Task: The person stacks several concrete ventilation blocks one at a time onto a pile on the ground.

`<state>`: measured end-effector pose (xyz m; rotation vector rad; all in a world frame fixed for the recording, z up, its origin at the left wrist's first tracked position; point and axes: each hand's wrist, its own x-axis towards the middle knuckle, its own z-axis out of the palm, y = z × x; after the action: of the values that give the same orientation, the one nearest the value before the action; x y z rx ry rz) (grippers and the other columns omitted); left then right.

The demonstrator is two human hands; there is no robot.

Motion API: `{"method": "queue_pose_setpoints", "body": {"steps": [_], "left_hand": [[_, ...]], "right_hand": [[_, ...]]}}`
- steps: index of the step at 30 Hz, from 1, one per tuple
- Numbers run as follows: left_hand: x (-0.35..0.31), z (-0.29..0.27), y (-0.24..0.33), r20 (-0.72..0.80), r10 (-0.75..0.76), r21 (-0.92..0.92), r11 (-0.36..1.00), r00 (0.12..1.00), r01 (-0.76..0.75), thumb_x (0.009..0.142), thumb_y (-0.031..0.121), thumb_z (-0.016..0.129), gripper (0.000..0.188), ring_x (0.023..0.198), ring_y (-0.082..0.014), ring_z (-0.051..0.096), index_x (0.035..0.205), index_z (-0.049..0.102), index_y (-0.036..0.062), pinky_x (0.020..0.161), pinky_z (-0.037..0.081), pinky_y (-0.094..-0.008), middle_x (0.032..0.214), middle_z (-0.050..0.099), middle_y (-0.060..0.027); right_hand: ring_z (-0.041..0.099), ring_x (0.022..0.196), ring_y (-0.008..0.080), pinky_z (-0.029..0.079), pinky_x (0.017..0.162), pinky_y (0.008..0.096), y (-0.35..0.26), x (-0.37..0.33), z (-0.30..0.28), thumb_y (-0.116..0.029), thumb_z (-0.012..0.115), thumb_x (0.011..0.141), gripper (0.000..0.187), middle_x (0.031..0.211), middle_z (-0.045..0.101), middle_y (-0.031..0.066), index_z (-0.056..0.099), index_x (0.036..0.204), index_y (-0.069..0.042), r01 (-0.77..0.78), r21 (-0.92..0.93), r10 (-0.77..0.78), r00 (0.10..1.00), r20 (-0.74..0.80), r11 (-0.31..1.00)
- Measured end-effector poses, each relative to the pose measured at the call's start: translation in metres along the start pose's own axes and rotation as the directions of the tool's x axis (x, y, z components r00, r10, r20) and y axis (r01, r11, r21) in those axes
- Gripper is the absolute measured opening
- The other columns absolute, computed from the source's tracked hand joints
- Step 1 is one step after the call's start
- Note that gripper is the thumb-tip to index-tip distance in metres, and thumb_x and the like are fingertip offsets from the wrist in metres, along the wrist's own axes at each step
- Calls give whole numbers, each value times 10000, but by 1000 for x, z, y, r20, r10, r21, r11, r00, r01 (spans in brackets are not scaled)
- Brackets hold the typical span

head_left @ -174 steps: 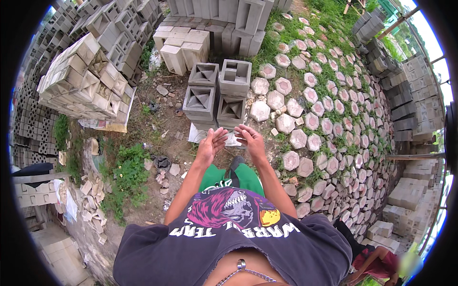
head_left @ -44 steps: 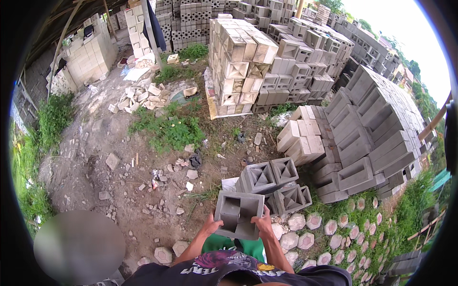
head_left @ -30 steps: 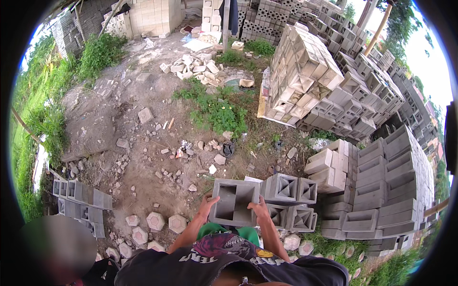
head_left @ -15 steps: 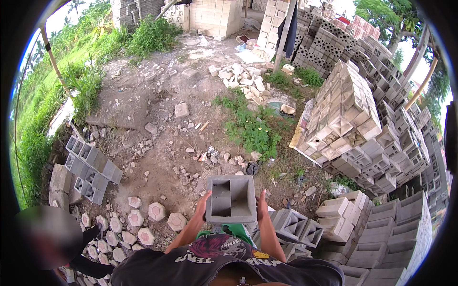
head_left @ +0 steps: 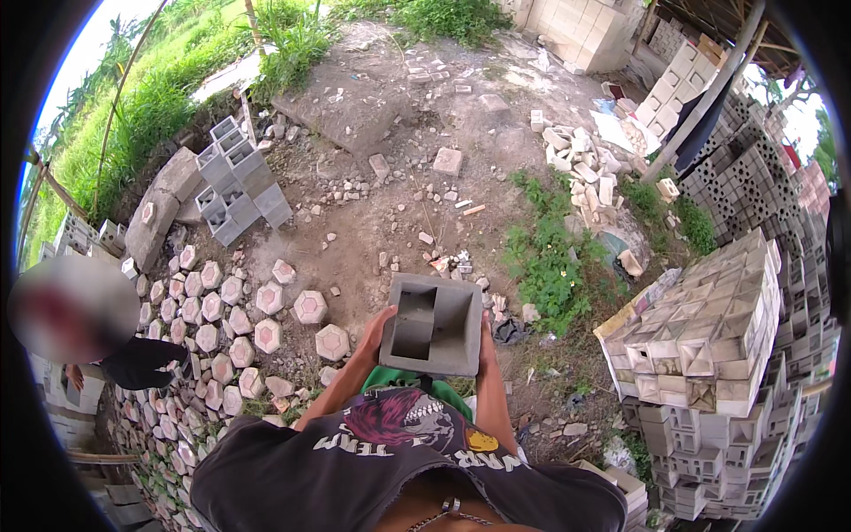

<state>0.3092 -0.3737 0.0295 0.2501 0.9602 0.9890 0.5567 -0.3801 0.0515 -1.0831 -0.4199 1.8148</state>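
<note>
A grey hollow concrete block (head_left: 456,324) is held out in front of my body, its open cavities facing up. My left hand (head_left: 382,326) presses against its left side and my right hand (head_left: 485,337) against its right side, so the block is gripped between both. The fingers are partly hidden along the block's sides. To the left, a small stack of similar grey blocks (head_left: 244,191) stands on the dirt.
Several hexagonal pavers (head_left: 267,336) cover the ground at left, where another person (head_left: 142,359) stands. Rubble (head_left: 589,173) lies beyond a green weed patch (head_left: 558,275). A tall stack of pale blocks (head_left: 700,328) rises at right. Grass (head_left: 151,115) borders the far left.
My view has turned to the left, so the small block stack and pavers now sit nearer the middle. The block remains between my hands.
</note>
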Motion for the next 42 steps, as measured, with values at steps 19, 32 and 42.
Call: {"method": "queue_pose_setpoints", "body": {"steps": [19, 32, 42], "left_hand": [[53, -90, 154, -367, 422, -131, 859, 829, -495, 862, 420, 571, 543, 845, -225, 664, 1142, 578, -46, 777, 537, -344, 1008, 662, -148], [112, -179, 320, -476, 453, -124, 815, 754, -567, 888, 368, 578, 481, 822, -218, 667, 1125, 586, -50, 750, 545, -336, 992, 665, -136], [207, -260, 432, -596, 428, -186, 750, 680, -635, 889, 360, 585, 473, 853, -208, 660, 1143, 587, -38, 769, 539, -326, 1024, 658, -133]], "right_hand": [[485, 1231, 237, 400, 1023, 370, -1, 256, 187, -689, 342, 896, 846, 1384, 457, 129, 329, 1435, -36, -74, -454, 330, 790, 517, 888], [591, 1089, 245, 474, 925, 355, 29, 415, 359, -448, 531, 908, 608, 1249, 568, 154, 476, 1319, -4, -222, -428, 440, 732, 520, 876], [602, 1068, 270, 486, 928, 377, 59, 579, 477, -472, 488, 918, 639, 1245, 564, 177, 454, 1321, 23, -251, -550, 572, 610, 549, 796]]}}
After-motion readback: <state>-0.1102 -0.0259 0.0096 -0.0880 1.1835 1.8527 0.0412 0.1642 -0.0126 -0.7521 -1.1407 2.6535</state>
